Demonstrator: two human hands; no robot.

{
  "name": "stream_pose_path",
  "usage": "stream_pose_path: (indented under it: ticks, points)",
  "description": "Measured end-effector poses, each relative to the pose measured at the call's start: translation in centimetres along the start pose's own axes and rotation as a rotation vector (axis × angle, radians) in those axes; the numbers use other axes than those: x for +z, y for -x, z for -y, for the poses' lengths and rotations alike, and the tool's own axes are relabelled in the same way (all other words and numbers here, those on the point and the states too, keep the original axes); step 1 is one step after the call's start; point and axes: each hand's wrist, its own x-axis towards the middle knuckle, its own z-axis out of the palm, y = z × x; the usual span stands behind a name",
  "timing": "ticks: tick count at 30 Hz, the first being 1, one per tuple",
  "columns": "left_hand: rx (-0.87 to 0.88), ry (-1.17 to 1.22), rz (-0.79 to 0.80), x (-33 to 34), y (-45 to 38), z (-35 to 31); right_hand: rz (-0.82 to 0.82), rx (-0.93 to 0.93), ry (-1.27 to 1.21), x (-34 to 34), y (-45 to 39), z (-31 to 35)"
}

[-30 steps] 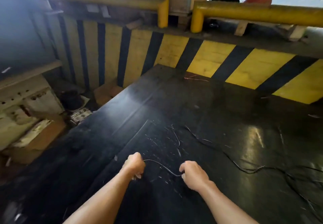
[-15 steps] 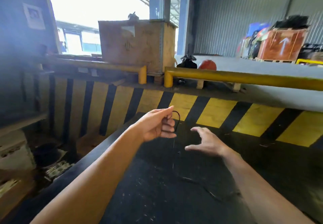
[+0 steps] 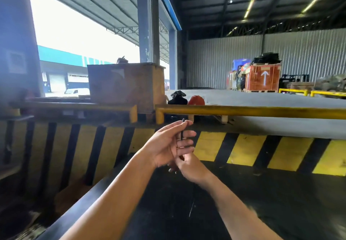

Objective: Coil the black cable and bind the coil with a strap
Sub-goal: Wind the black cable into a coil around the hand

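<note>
The thin black cable (image 3: pixel 182 131) runs up between the fingers of my raised left hand (image 3: pixel 168 144), its end poking out above the index finger. My left hand is pinched on it, palm turned towards me. My right hand (image 3: pixel 189 166) sits just below and behind the left, its fingers curled around the cable as it drops down. A faint length of cable (image 3: pixel 191 209) hangs below both hands against the black surface. No strap is visible.
A black platform (image 3: pixel 262 202) lies below my arms. Beyond it rises a yellow and black striped wall (image 3: pixel 243 149) topped by a yellow rail (image 3: pixel 252 111). A brown crate (image 3: pixel 125 86) stands behind the rail, with an orange crate (image 3: pixel 262 77) far right.
The view has tilted up from the platform. My left hand lifted the cable end higher, and my right hand, open half a second ago, has closed on the cable under the left.
</note>
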Motion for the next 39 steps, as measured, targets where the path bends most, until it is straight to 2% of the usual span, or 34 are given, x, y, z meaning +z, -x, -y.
stream_pose_path:
  ticks: [2,3,6,10,15,17,19,21,23,25,27,30,32,34,35,37,39]
  points:
    - [0.004,-0.003,0.015,0.8,0.2,-0.2,0.066,0.023,-0.039,0.0,0.8,-0.1]
    - [0.006,-0.005,0.013,1.2,0.3,-0.2,0.050,0.028,-0.018,-0.1,1.1,-0.2]
    - [-0.041,-0.009,0.004,2.1,0.5,-0.1,-0.022,-0.020,0.198,-0.9,1.2,-0.5]
    - [-0.096,-0.008,0.072,2.9,0.7,-0.8,0.011,-0.088,0.370,-2.7,1.0,-0.1]
    - [0.037,0.164,0.090,4.2,-0.3,-2.1,0.124,-0.078,0.487,-3.8,1.5,0.2]
    - [0.165,0.065,0.010,4.1,-1.1,-2.2,0.107,-0.093,0.454,-4.3,1.9,0.4]
    - [0.295,-0.088,-0.153,3.2,-1.7,-2.6,0.083,-0.112,0.439,-5.9,2.4,0.5]
    - [0.313,-0.190,-0.271,1.6,-1.9,-3.7,0.085,-0.124,0.465,-8.3,3.0,0.7]
    - [0.228,-0.353,-0.308,-0.4,-1.7,-4.5,0.052,-0.140,0.488,-11.1,3.5,0.9]
    - [0.039,-0.543,-0.263,-2.1,-1.5,-4.4,-0.027,-0.171,0.478,-13.8,3.6,1.2]
    - [-0.214,-0.701,-0.178,-2.7,-1.5,-3.5,-0.098,-0.237,0.483,-15.5,3.1,1.9]
    - [-0.555,-0.887,0.048,-1.9,-1.3,-2.2,-0.312,-0.333,0.550,-16.7,1.7,3.1]
    - [-0.652,-0.750,0.246,-1.1,-1.3,-1.8,-0.466,-0.349,0.571,-16.9,0.8,3.5]
    - [-0.593,-0.466,0.478,0.0,-1.3,-1.5,-0.543,-0.322,0.565,-16.3,0.6,3.0]
    - [-0.527,-0.313,0.572,0.7,-1.4,-1.6,-0.521,-0.283,0.557,-15.7,0.7,2.4]
    - [-0.343,-0.067,0.623,2.6,-1.9,-2.0,-0.298,-0.209,0.505,-13.0,1.6,0.6]
    - [-0.154,0.003,0.457,4.1,-2.5,-2.5,0.002,-0.171,0.389,-9.3,2.7,-0.8]
